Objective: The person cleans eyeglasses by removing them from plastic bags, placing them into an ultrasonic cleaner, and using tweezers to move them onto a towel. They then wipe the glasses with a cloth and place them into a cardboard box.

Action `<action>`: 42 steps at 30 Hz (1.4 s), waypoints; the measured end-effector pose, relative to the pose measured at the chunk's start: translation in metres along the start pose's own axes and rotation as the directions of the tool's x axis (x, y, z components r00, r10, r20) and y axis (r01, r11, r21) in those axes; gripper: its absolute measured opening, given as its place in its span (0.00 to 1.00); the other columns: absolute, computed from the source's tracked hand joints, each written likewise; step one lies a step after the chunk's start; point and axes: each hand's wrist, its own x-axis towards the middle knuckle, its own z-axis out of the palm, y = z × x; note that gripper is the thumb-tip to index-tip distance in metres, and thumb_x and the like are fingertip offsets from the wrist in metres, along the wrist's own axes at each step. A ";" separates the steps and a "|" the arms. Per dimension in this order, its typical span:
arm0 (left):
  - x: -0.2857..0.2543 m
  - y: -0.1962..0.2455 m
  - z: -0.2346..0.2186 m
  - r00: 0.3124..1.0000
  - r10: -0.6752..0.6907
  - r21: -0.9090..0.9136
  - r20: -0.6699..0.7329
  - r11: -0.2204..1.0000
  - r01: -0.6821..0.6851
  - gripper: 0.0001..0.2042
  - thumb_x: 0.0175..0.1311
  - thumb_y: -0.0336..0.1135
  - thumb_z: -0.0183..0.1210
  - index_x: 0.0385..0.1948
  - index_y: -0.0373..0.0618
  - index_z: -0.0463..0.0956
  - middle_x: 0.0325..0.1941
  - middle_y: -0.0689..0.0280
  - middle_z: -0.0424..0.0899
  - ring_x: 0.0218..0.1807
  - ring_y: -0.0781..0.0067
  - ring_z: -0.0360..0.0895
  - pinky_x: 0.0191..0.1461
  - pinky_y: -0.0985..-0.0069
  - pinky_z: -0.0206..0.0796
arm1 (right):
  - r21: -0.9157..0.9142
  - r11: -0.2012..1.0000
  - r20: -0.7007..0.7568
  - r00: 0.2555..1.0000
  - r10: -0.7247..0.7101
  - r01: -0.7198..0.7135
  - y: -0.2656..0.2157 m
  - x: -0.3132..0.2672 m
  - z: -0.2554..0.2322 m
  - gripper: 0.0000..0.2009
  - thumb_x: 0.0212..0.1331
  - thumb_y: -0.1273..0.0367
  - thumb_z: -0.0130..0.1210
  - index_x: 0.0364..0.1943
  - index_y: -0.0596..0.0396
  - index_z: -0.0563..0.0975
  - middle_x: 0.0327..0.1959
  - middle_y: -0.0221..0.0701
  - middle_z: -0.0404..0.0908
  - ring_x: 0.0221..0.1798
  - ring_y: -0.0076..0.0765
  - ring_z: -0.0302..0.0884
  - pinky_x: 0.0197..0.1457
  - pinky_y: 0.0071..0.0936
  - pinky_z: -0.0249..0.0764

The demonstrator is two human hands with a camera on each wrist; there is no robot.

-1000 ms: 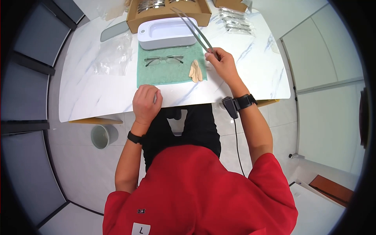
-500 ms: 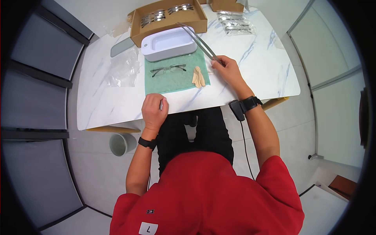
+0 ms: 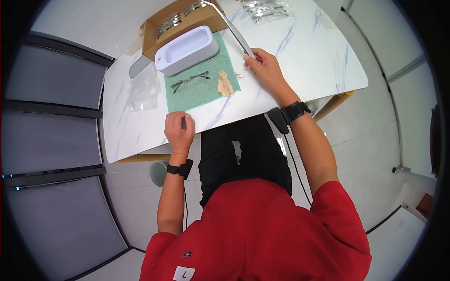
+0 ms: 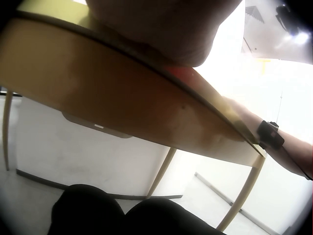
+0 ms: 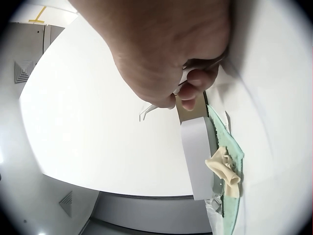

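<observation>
In the head view the right hand (image 3: 267, 70) pinches long metal tweezers (image 3: 234, 31) near one end; their tips reach up over the cardboard box. The right wrist view shows the same hand (image 5: 171, 54) with the bent tweezer tips (image 5: 146, 111) poking out past the fingers. Loosely curled and holding nothing, the left hand (image 3: 180, 131) rests at the table's front edge. Between the hands, a pair of glasses (image 3: 189, 82) lies on a green cloth (image 3: 187, 99), beside beige finger cots (image 3: 225, 84). A white and grey cleaner tub (image 3: 186, 57) stands at the cloth's back.
Behind the tub is a cardboard box (image 3: 151, 37) with several glasses inside. Bagged items (image 3: 266, 11) lie at the back. Left of the cloth are a clear plastic bag (image 3: 144, 91) and a grey lid (image 3: 138, 67). A bin (image 3: 159, 173) stands on the floor below the table.
The head view has turned, so the table appears rotated. The tweezers' two arms, apart earlier, now look nearly together. The left hand stays at the table edge.
</observation>
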 end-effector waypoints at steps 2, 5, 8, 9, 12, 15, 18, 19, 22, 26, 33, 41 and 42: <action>-0.001 0.000 0.001 1.000 0.000 0.014 -0.006 1.000 0.000 0.04 0.58 0.22 0.62 0.30 0.41 0.76 0.33 0.60 0.81 0.36 0.54 0.77 0.40 0.63 0.71 | -0.001 1.000 -0.004 1.000 -0.009 0.009 0.004 0.001 0.000 0.19 0.68 0.63 0.62 0.54 0.65 0.80 0.37 0.34 0.88 0.39 0.24 0.84 0.43 0.24 0.77; -0.004 0.003 0.003 1.000 -0.007 0.026 -0.004 1.000 0.007 0.04 0.58 0.22 0.62 0.30 0.41 0.76 0.33 0.61 0.81 0.37 0.54 0.77 0.41 0.63 0.71 | -0.005 1.000 -0.022 0.999 -0.024 0.024 0.008 0.002 -0.001 0.19 0.67 0.62 0.62 0.53 0.65 0.81 0.35 0.35 0.88 0.37 0.25 0.84 0.42 0.24 0.78; -0.005 0.002 0.004 1.000 -0.009 0.034 -0.001 0.999 0.009 0.04 0.59 0.22 0.62 0.31 0.42 0.76 0.34 0.61 0.82 0.37 0.54 0.77 0.42 0.63 0.70 | -0.027 0.998 -0.041 0.998 -0.051 0.049 0.006 0.003 -0.001 0.19 0.67 0.62 0.63 0.52 0.65 0.81 0.34 0.35 0.89 0.35 0.25 0.84 0.41 0.24 0.78; -0.005 0.001 0.004 1.000 -0.007 0.038 0.000 0.999 0.007 0.04 0.59 0.22 0.62 0.31 0.42 0.76 0.34 0.61 0.82 0.37 0.54 0.77 0.42 0.63 0.70 | -0.036 0.998 -0.050 0.997 -0.057 0.056 0.006 0.003 0.000 0.19 0.66 0.62 0.63 0.52 0.65 0.81 0.34 0.35 0.89 0.34 0.25 0.84 0.41 0.24 0.78; -0.007 0.001 0.004 1.000 -0.017 0.028 0.009 0.999 0.017 0.04 0.60 0.22 0.62 0.32 0.42 0.77 0.34 0.61 0.82 0.38 0.54 0.77 0.42 0.63 0.71 | -0.043 0.995 -0.056 0.994 -0.089 0.087 0.008 0.002 -0.001 0.19 0.66 0.62 0.63 0.51 0.65 0.82 0.34 0.35 0.89 0.33 0.24 0.83 0.39 0.23 0.78; -0.007 0.001 0.004 1.000 0.000 0.029 0.001 1.000 0.000 0.04 0.61 0.22 0.62 0.32 0.42 0.77 0.35 0.60 0.82 0.38 0.54 0.77 0.43 0.63 0.70 | -0.041 0.995 -0.064 0.993 -0.098 0.096 0.013 0.004 -0.001 0.19 0.66 0.62 0.62 0.51 0.65 0.82 0.34 0.34 0.89 0.33 0.24 0.83 0.39 0.23 0.78; -0.007 0.002 0.004 1.000 -0.006 0.019 -0.006 1.000 0.007 0.03 0.61 0.23 0.62 0.31 0.42 0.77 0.35 0.61 0.82 0.38 0.54 0.77 0.43 0.63 0.70 | -0.060 0.989 -0.062 0.989 -0.138 0.134 0.019 0.008 -0.002 0.19 0.66 0.61 0.63 0.50 0.64 0.83 0.32 0.31 0.89 0.31 0.22 0.82 0.38 0.23 0.77; -0.008 0.002 0.004 1.000 -0.014 0.013 -0.011 1.000 0.014 0.03 0.61 0.23 0.62 0.31 0.42 0.77 0.35 0.60 0.82 0.38 0.54 0.77 0.43 0.63 0.70 | -0.061 0.989 -0.057 0.988 -0.141 0.137 0.019 0.007 -0.001 0.19 0.66 0.62 0.63 0.50 0.64 0.83 0.32 0.30 0.88 0.31 0.21 0.81 0.37 0.23 0.77; -0.009 0.003 -0.001 1.000 0.005 -0.042 0.011 0.999 -0.004 0.02 0.62 0.21 0.62 0.34 0.39 0.79 0.38 0.58 0.84 0.40 0.56 0.80 0.46 0.66 0.73 | -0.036 0.998 -0.064 0.997 -0.051 0.049 0.007 0.005 -0.002 0.13 0.67 0.66 0.61 0.48 0.63 0.83 0.31 0.29 0.86 0.28 0.21 0.77 0.32 0.21 0.72; -0.034 0.027 -0.028 0.998 0.056 -0.120 -0.042 0.991 -0.061 0.04 0.60 0.21 0.64 0.35 0.39 0.80 0.40 0.58 0.85 0.45 0.56 0.82 0.51 0.66 0.75 | 0.022 1.000 -0.071 0.997 -0.016 0.018 -0.001 0.005 -0.001 0.12 0.68 0.68 0.58 0.47 0.66 0.81 0.29 0.28 0.82 0.24 0.19 0.72 0.28 0.20 0.69; -0.148 0.018 -0.013 0.856 0.025 -0.199 0.516 0.976 0.092 0.24 0.58 0.33 0.70 0.55 0.35 0.76 0.63 0.47 0.75 0.65 0.43 0.72 0.67 0.54 0.67 | 0.078 0.997 -0.039 0.999 0.028 -0.025 0.001 0.004 0.000 0.08 0.69 0.70 0.58 0.41 0.62 0.81 0.27 0.25 0.81 0.22 0.15 0.69 0.24 0.15 0.63; -0.168 -0.051 0.051 0.530 -0.302 0.101 0.793 0.922 0.375 0.56 0.59 0.60 0.69 0.80 0.37 0.42 0.81 0.31 0.40 0.80 0.23 0.43 0.82 0.45 0.46 | -0.009 1.000 -0.063 0.998 0.021 -0.022 -0.003 0.000 0.001 0.08 0.69 0.69 0.57 0.39 0.60 0.81 0.25 0.22 0.79 0.21 0.14 0.68 0.23 0.15 0.61; -0.166 -0.057 0.052 0.504 -0.314 0.118 0.805 0.916 0.383 0.57 0.59 0.61 0.68 0.80 0.37 0.42 0.81 0.31 0.40 0.80 0.23 0.43 0.82 0.45 0.46 | -0.042 0.999 -0.063 0.997 0.032 -0.035 -0.004 -0.001 0.000 0.08 0.69 0.69 0.57 0.39 0.60 0.82 0.25 0.22 0.79 0.21 0.14 0.68 0.23 0.15 0.61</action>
